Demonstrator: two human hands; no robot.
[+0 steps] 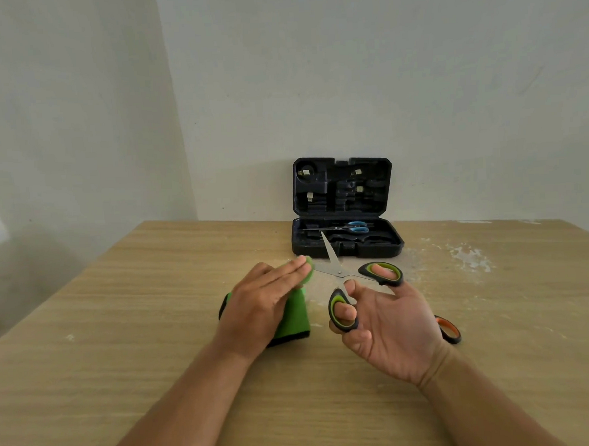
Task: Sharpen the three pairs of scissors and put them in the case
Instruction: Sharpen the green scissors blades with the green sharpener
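Scissors with green-and-black handles [349, 281] are sitting open in the right hand [390, 323], lifted just above the bench [120, 317] in front of the case [346, 233]; the grip of that hand is clamped on them, with the thumb through one loop and a finger through the other, the blades spread apart in a wide V. One blade is pointing up toward the case while the other is running left under the fingertips of the left hand [266, 299], whose grip is lying flat and relaxed, fingers straight, pressing on a green sharpener or pad [291, 316]. The scissors are looking light and stiff, with smooth steel blades that are likely slippery and sharp at the edge, so the rubbery handle loops are seeming the safest place to hold. Blue-handled scissors [346, 227] are already lying in the lower tray of the open case, whose lid is standing upright against the wall [415, 80]. Orange-handled scissors [449, 329] are peeking out behind the right wrist, only one loop showing, the blades being hidden. The green tool is being mostly covered by the left hand, so its shape and its contact with the blade are staying hard to judge. White flecks [469, 256] are scattered on the bench nearby.
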